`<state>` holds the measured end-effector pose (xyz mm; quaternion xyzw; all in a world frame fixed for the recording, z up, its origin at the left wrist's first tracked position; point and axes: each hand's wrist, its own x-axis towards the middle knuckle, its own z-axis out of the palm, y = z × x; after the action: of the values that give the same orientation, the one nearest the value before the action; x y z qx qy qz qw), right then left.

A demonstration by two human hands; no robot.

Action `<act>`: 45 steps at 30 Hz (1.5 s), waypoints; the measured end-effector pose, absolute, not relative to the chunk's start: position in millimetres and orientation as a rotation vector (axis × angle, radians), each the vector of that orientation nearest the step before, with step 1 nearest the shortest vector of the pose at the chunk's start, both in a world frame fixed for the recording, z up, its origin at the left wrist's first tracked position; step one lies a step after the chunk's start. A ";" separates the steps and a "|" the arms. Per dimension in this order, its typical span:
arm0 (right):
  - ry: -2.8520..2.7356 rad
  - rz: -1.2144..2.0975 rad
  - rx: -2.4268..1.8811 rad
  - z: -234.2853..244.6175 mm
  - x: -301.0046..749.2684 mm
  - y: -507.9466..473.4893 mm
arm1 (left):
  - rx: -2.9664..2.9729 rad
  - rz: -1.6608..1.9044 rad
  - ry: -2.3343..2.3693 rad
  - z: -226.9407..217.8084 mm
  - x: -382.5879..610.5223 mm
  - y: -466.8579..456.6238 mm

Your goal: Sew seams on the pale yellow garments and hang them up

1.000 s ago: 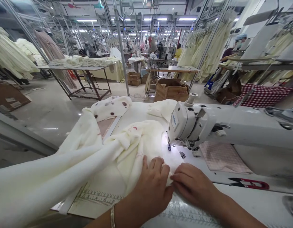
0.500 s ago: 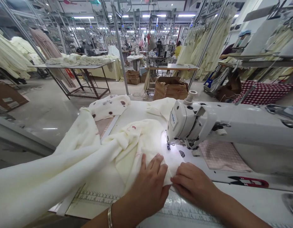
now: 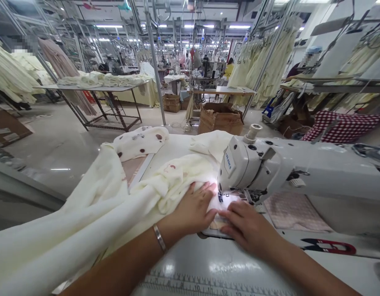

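A long cream fabric piece (image 3: 94, 209) trails from the lower left across the white sewing table (image 3: 190, 263) to the needle of a white sewing machine (image 3: 270, 166). My left hand (image 3: 194, 207) lies flat on the fabric, fingers stretched toward the lit needle area. My right hand (image 3: 243, 224) rests beside it, fingers pressed down on the fabric edge just in front of the presser foot. A silver bangle (image 3: 159, 237) circles my left wrist.
Red-handled thread snips (image 3: 330, 246) lie on the table at the right, near a pink cloth (image 3: 296, 211). A spotted fabric piece (image 3: 140, 142) sits at the table's far edge. Beyond stand cardboard boxes (image 3: 220, 117), a table of folded cloth (image 3: 100, 82) and hanging garments.
Both hands have slid forward with the fabric edge, from the table's near side to right under the machine head. A printed ruler strip on the table now shows in front of my arms.
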<state>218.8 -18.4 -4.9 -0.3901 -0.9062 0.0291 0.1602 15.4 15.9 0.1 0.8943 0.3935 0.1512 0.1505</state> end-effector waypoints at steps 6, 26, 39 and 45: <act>-2.576 0.176 -1.186 -0.5 217.9 -19.7 | 2.562 0.439 1.103 -2.1 20.4 20.4; -1.982 0.385 -1.450 -20.2 239.1 -0.9 | 2.761 0.702 0.871 -5.2 23.8 13.5; -2.248 -0.071 -1.473 -20.6 241.6 -11.2 | 2.670 0.754 1.020 -12.8 25.1 24.2; -2.234 -0.200 -1.540 -25.7 240.1 -6.6 | 2.702 0.557 1.146 2.9 31.0 40.9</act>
<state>240.1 -6.6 -25.7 -0.5537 -0.8028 -0.0718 0.2090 31.0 40.9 2.9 0.9018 0.3824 0.1858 0.0772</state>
